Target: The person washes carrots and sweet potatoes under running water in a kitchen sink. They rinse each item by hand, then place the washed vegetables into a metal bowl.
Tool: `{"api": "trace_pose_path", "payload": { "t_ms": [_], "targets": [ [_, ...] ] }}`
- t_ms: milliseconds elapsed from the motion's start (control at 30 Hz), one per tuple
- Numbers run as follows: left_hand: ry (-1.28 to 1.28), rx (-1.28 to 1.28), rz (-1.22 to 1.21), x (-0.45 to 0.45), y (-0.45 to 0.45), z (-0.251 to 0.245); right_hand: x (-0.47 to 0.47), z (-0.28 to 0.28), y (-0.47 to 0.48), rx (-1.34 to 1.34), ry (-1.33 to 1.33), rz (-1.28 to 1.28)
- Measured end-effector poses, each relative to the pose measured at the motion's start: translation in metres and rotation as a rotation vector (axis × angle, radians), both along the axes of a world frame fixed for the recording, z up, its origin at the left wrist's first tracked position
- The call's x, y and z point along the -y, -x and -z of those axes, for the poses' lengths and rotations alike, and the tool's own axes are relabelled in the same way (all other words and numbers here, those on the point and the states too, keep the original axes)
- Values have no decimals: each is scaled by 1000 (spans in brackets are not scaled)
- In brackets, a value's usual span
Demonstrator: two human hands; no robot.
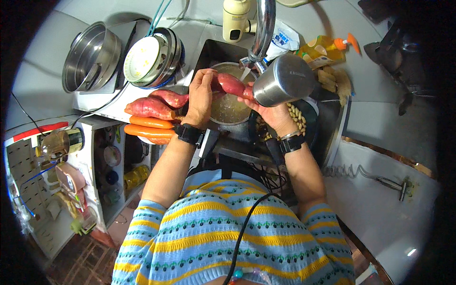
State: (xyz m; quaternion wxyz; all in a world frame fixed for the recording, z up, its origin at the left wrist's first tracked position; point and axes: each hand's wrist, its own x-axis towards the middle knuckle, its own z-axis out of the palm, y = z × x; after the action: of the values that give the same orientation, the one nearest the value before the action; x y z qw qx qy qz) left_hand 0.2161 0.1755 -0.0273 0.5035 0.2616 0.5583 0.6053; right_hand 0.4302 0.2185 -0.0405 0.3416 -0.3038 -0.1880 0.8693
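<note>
A red-skinned sweet potato (231,84) is held between my two hands, over a round metal basin of cloudy water (229,110) in the sink. My left hand (200,96) grips its left end. The fingers of my right hand (272,114) hold its right end, partly hidden by the metal cylinder on the faucet (262,32). Water runs from a small spout beside the sweet potato. Left of my left hand, more sweet potatoes (151,108) and several carrots (149,131) lie on the counter. Peanuts in their shells (297,117) sit in a dark container, partly behind my right wrist.
Stacked bowls and plates (142,58) and a large steel pot (91,58) stand at the left. Behind the sink are a cream-coloured device (236,21) and a white pouch (285,39). An orange-topped pump bottle (322,50) lies at the right, near a yellowish cloth (335,82).
</note>
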Motion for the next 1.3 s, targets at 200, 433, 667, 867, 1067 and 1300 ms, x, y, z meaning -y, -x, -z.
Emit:
{"api": "trace_pose_path", "payload": {
  "t_ms": [200, 433, 667, 867, 1067, 1300],
  "targets": [
    [153, 358, -97, 17, -17, 3, 16, 12, 38, 306, -482, 165],
    [139, 426, -69, 30, -11, 12, 19, 3, 61, 589, -547, 162],
    [232, 254, -76, 41, -28, -2, -7, 3, 62, 977, -1003, 137],
    [252, 377, -16, 40, -17, -4, 15, -12, 41, 384, -462, -1],
    [41, 317, 63, 42, -20, -2, 17, -6, 42, 420, -360, 120],
    [19, -77, 107, 47, -28, -4, 6, 19, 57, 855, -578, 280]
  ]
}}
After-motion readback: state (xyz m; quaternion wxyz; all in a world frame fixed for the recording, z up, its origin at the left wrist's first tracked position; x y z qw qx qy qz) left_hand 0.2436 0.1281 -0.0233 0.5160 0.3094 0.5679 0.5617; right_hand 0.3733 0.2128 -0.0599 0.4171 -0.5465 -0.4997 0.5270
